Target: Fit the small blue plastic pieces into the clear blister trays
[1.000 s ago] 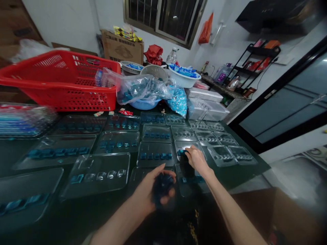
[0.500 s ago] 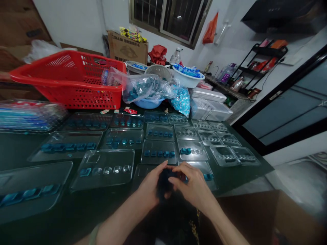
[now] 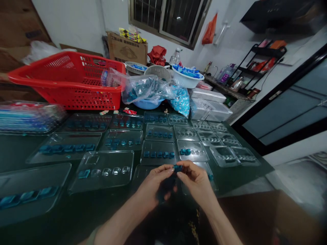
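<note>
Both my hands meet low in the middle of the view, above the near edge of a dark table (image 3: 15, 153). My left hand (image 3: 153, 185) is curled around a dark bunch of small pieces I cannot make out clearly. My right hand (image 3: 196, 182) pinches one small blue piece (image 3: 177, 167) between thumb and fingertips, right at the left hand's fingertips. Several clear plastic blister trays lie in rows on the table. The tray just beyond my hands (image 3: 192, 150) holds two blue pieces, and the one to its left (image 3: 158, 153) has a full row.
A red basket (image 3: 68, 83) stands at the back left, beside clear bags of blue pieces (image 3: 145, 89), bowls and a cardboard box (image 3: 126, 49). A stack of filled trays (image 3: 28, 117) sits far left. The table's right edge drops off near a black-framed glass door (image 3: 288, 112).
My right hand came back from the tray beyond, where it set down a blue piece, to my left hand. It has now picked one blue piece out of the left hand's bunch.
</note>
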